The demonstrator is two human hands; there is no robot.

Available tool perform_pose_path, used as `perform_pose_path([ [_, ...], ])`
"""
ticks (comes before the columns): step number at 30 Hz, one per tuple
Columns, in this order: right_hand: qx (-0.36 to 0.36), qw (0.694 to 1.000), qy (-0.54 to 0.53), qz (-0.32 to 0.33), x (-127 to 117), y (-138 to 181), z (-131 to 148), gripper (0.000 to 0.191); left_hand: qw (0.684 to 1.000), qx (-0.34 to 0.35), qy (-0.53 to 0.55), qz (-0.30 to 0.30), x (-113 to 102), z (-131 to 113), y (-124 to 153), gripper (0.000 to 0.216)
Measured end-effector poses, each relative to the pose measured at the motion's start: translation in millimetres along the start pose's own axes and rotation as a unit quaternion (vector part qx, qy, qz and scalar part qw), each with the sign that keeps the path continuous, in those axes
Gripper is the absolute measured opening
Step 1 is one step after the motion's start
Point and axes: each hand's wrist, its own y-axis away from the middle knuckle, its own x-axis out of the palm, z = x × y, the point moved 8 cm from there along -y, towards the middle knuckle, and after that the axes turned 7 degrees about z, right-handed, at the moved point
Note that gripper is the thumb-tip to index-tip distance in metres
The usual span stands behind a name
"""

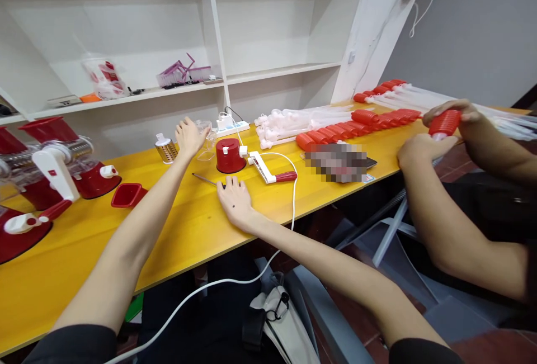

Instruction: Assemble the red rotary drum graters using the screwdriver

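Observation:
My left hand (189, 139) reaches over the table with its fingers stretched apart, beside a clear plastic part (206, 150). Whether the thumb touches that part I cannot tell. Low on the tabletop, my right hand (235, 203) has its thumb and fingers around the dark handle of a thin screwdriver (203, 178), whose shaft points left. Most of the handle is hidden. In front of both hands stands a red grater base (230, 155). A white crank with a red handle (272, 170) lies right of it, and a metal grating drum (166, 149) stands left.
Assembled red-and-white rotary graters (56, 168) and a red hopper piece (128, 195) occupy the left. Several red ribbed pieces with clear tubes (331, 132) lie to the right. A white cable (294, 196) crosses the table edge. A co-worker's hands (436, 135) hold a red ribbed piece.

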Motion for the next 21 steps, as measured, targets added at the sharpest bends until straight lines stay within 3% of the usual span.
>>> perform_pose_path([
  [7,-0.009,1.0,-0.01,-0.01,1,-2,-1,0.029,1.0,0.01,0.025,-0.006,-4,-4,-13,0.073],
  [12,-0.01,1.0,-0.02,-0.005,-3,-2,-4,0.028,0.996,0.068,0.032,-0.042,-57,-5,-3,0.078],
  [17,-0.008,1.0,-0.028,-0.005,-6,-1,-5,0.027,0.991,0.085,0.052,-0.087,-121,24,42,0.079],
  [21,-0.007,1.0,-0.025,-0.002,-5,-2,-8,0.028,0.981,0.111,0.093,-0.128,-142,60,98,0.072],
])
